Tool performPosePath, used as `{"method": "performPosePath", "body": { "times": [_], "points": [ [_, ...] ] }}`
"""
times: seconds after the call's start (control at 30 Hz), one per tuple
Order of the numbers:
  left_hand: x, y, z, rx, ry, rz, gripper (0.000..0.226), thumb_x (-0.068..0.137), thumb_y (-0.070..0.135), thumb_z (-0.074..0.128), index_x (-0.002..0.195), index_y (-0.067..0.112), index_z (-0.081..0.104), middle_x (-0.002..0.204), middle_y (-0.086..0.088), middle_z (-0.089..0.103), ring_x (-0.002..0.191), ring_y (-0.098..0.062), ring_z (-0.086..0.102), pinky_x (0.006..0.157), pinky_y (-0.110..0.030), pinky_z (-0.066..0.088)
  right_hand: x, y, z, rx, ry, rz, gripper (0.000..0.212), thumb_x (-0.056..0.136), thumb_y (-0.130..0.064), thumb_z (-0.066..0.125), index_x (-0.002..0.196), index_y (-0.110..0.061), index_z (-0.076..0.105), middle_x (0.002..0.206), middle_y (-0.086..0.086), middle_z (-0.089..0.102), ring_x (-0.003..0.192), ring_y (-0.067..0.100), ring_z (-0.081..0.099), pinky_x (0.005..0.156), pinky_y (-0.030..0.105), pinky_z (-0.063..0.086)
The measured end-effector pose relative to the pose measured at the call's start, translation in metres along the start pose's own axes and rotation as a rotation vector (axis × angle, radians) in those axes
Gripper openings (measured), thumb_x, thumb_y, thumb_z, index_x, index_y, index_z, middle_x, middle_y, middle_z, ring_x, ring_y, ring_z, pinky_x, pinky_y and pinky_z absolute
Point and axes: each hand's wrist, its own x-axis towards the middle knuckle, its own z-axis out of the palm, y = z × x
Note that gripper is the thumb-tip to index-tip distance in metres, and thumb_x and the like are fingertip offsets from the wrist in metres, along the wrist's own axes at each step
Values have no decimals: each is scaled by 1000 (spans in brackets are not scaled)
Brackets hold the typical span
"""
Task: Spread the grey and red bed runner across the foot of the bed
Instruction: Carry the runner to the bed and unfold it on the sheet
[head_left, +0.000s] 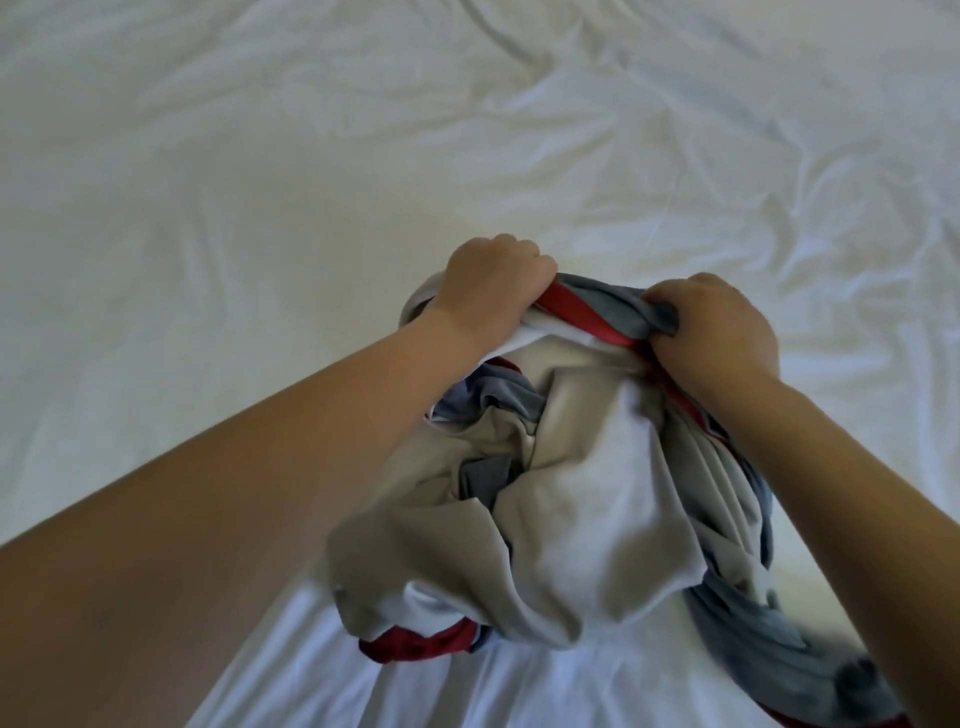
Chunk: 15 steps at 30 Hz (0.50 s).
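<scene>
The bed runner (561, 499) is bunched in a crumpled heap in front of me, held above the white bed sheet (234, 171). Its pale grey lining faces up, with blue-grey folds and red bands showing at the top edge and at the bottom. My left hand (493, 283) is clenched on the upper left edge of the heap. My right hand (717, 332) grips the upper right edge, pinching grey and red cloth between thumb and fingers. A blue-grey tail of the runner trails down to the lower right corner.
The wrinkled white sheet fills the whole view. Deep creases run across its upper right part, while the left side lies smoother. No other object or bed edge shows.
</scene>
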Motion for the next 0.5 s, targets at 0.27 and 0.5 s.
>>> {"method": "performPosePath", "body": {
  "times": [0.27, 0.5],
  "points": [
    [-84, 32, 2, -296, 203, -225, 27, 85, 6, 50, 104, 13, 68, 101, -4, 67, 90, -24, 61, 70, -37, 50, -47, -14, -3, -6, 0, -378, 38, 88, -9, 53, 124, -22, 58, 121, 2, 56, 108, 25, 53, 76, 40, 51],
    [-179, 134, 26, -482, 94, -237, 23, 87, 32, 51, 91, 13, 64, 86, -1, 61, 75, -19, 55, 66, -37, 48, -104, 26, 24, -257, -189, -389, 55, 89, -6, 47, 138, -31, 42, 128, -5, 51, 112, 19, 52, 69, 32, 50]
  ]
}}
